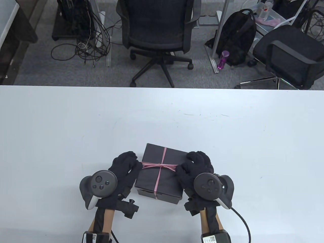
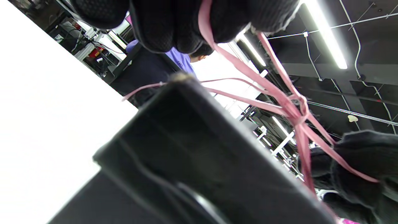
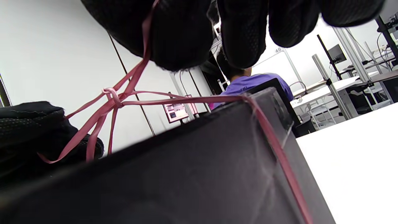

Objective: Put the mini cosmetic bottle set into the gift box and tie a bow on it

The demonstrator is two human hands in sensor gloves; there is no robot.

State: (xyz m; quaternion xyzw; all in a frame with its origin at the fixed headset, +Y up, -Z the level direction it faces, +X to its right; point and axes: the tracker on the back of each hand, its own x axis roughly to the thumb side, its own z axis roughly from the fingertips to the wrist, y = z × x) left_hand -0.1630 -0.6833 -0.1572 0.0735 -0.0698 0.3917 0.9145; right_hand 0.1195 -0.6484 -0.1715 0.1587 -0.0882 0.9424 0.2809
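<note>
Pink ribbon (image 1: 160, 166) already crosses the shut black gift box (image 1: 162, 162), which sits on the desk (image 1: 76, 121) at 6 o'clock; the bottles, I judge, are inside. My left hand (image 1: 126, 164) at 9 and right hand (image 1: 195, 164) at 3 each pinch ribbon strands, pulling the knot (image 2: 297, 116) tight. Finished bow loops are not evident.

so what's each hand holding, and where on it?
Both hold the pink ribbon: left hand its left strands, right hand its right strands, knot between.
</note>
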